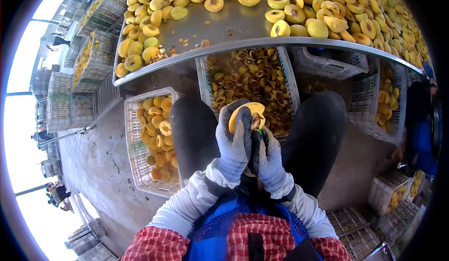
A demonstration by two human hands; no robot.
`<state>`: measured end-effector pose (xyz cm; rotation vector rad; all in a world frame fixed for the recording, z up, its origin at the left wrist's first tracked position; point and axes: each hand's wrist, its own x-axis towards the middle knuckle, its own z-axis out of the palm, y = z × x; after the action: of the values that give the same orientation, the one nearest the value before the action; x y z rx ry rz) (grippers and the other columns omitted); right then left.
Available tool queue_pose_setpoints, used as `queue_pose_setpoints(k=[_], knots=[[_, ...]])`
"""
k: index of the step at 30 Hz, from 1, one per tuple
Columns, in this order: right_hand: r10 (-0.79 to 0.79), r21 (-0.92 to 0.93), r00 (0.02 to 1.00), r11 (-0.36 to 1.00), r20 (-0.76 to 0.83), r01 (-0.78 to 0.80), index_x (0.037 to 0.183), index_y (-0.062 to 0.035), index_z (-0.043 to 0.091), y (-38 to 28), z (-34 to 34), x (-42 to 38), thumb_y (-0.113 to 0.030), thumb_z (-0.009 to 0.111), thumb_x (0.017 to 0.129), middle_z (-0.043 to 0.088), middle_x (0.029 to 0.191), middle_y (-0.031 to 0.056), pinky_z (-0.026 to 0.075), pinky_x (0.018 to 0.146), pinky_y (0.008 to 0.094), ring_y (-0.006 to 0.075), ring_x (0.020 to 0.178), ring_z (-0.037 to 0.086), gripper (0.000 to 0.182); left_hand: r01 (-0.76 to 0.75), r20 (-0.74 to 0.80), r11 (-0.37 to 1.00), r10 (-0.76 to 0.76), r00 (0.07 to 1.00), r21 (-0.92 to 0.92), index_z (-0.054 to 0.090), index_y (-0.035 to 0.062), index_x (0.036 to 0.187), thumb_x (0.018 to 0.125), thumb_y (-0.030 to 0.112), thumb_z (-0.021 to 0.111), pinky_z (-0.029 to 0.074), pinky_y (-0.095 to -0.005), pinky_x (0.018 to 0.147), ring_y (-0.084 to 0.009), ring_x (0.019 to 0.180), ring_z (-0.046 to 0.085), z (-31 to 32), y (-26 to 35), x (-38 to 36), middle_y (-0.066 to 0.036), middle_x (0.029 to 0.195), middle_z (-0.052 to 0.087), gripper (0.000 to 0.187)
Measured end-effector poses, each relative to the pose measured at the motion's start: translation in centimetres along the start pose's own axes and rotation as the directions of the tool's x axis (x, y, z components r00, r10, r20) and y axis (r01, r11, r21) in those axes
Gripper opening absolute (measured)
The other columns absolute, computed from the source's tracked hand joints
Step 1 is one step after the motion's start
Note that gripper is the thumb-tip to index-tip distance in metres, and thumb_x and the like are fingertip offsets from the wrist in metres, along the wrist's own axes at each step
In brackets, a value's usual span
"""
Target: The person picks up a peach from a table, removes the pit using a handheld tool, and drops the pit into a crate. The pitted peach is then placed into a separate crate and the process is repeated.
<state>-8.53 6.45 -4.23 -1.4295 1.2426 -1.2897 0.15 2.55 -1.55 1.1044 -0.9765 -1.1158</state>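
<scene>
My left hand (232,142), in a grey-and-black work glove, is closed around a halved yellow peach (254,107) above my lap. The cut face is turned toward my right hand, and brown pit flesh shows in its middle. My right hand (270,156), gloved the same way, is closed right beside the fruit. A small hand tool with a green part (259,131) pokes out of its fingers at the peach; most of the tool is hidden by the glove. Between my knees, under both hands, stands a crate (202,81) of brown-centred peach scraps.
A metal table (215,25) heaped with peach halves (322,20) spans the front. To my left sits a white crate (134,160) of peach halves; another crate (400,121) stands at right. Stacked crates (61,102) line the far left. A person in blue (423,135) is at right.
</scene>
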Motion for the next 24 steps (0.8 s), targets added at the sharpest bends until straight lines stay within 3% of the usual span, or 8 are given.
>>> queue_pose_setpoints(k=[2, 8, 11, 14, 17, 20, 23, 24], knots=[[0.19, 0.16, 0.981, 0.968, 0.029, -0.192, 0.116, 0.0075, 0.049, -1.7, -0.5, 0.7, -0.014, 0.047, 0.091, 0.06, 0.087, 0.0226, 0.047, 0.067, 0.0363, 0.0337, 0.075, 0.061, 0.032, -0.032, -0.036, 0.999, 0.032, 0.999, 0.005, 0.051, -0.0024, 0.115, 0.094, 0.019, 0.053, 0.046, -0.0267, 0.084, -0.0157, 0.095, 0.058, 0.3, 0.2, 0.2, -0.011, 0.105, 0.059, 0.03], [0.108, 0.186, 0.989, 0.975, 0.101, -0.125, 0.114, 0.0054, 0.05, -1.8, -1.0, 0.5, -0.013, 0.045, 0.093, 0.06, 0.088, 0.0222, 0.046, 0.069, 0.0347, 0.0332, 0.079, 0.061, 0.028, 0.052, -0.036, 0.998, -0.053, 0.998, -0.037, 0.053, -0.0022, 0.111, 0.096, 0.02, 0.052, 0.047, -0.0247, 0.081, -0.0132, 0.091, 0.059, -0.4, 0.0, -0.1, -0.009, 0.1, 0.061, 0.027], [0.213, 0.228, 0.947, 0.936, 0.239, -0.268, 0.11, 0.0046, 0.052, 0.3, -1.0, 0.0, -0.014, 0.046, 0.095, 0.061, 0.085, 0.0156, 0.046, 0.068, 0.031, 0.0275, 0.076, 0.061, 0.025, 0.13, -0.022, 0.991, -0.131, 0.991, -0.032, 0.055, -0.002, 0.108, 0.095, 0.018, 0.052, 0.047, -0.0233, 0.078, -0.011, 0.087, 0.058, -0.7, -0.5, 0.1, -0.008, 0.097, 0.062, 0.024], [0.371, 0.516, 0.881, 0.714, 0.294, -0.473, 0.105, -0.0016, 0.055, 1.1, -0.5, -1.3, -0.025, 0.047, 0.097, 0.059, 0.089, 0.0029, 0.046, 0.065, 0.023, 0.013, 0.075, 0.057, 0.026, 0.169, 0.047, 0.983, -0.172, 0.984, 0.066, 0.057, -0.0024, 0.103, 0.095, 0.019, 0.054, 0.047, -0.0231, 0.075, -0.0096, 0.083, 0.056, -0.5, 0.7, 0.4, -0.007, 0.095, 0.061, 0.023], [0.354, 0.524, 0.898, 0.73, 0.26, -0.439, 0.098, -0.0045, 0.056, 1.3, -0.2, -1.5, -0.038, 0.046, 0.097, 0.056, 0.073, 0.0024, 0.044, 0.049, 0.0229, 0.0113, 0.057, 0.054, 0.035, 0.16, 0.18, 0.984, -0.171, 0.969, 0.075, 0.058, -0.0017, 0.105, 0.094, 0.02, 0.057, 0.047, -0.0239, 0.074, -0.0092, 0.079, 0.057, -0.8, 0.2, 1.2, -0.004, 0.089, 0.062, 0.025], [0.193, 0.606, 0.585, -0.074, 0.788, -0.792, 0.093, -0.0071, 0.055, -1.5, -2.8, 0.3, -0.045, 0.041, 0.097, 0.049, 0.066, 0.0004, 0.035, 0.041, 0.021, 0.0098, 0.047, 0.044, 0.041, 0.418, 0.315, 0.908, -0.396, 0.862, -0.003, 0.059, -0.0004, 0.105, 0.094, 0.027, 0.056, 0.049, -0.0251, 0.073, -0.0107, 0.078, 0.059, -1.6, 0.1, 2.4, -0.005, 0.087, 0.063, 0.03], [-0.11, 0.431, 0.556, -0.516, 0.824, -0.741, 0.088, -0.0099, 0.052, -0.6, -1.3, 0.0, -0.058, 0.035, 0.094, 0.043, 0.058, -0.0006, 0.027, 0.033, 0.0215, 0.0073, 0.04, 0.037, 0.052, 0.623, 0.411, 0.779, -0.546, 0.73, -0.072, 0.059, 0.0013, 0.105, 0.094, 0.036, 0.054, 0.05, -0.0273, 0.074, -0.0124, 0.078, 0.06, -2.5, -0.1, 2.8, -0.005, 0.087, 0.063, 0.037], [-0.116, 0.397, 0.538, -0.549, 0.835, -0.735, 0.089, -0.0095, 0.052, -0.5, -1.2, 0.0, -0.058, 0.035, 0.094, 0.04, 0.056, -0.0013, 0.028, 0.032, 0.0211, 0.0075, 0.04, 0.035, 0.051, 0.607, 0.308, 0.795, -0.579, 0.755, 0.007, 0.059, 0.0019, 0.105, 0.092, 0.047, 0.051, 0.05, -0.0277, 0.071, -0.0158, 0.075, 0.06, -2.6, -0.8, 2.7, -0.008, 0.088, 0.064, 0.048]])
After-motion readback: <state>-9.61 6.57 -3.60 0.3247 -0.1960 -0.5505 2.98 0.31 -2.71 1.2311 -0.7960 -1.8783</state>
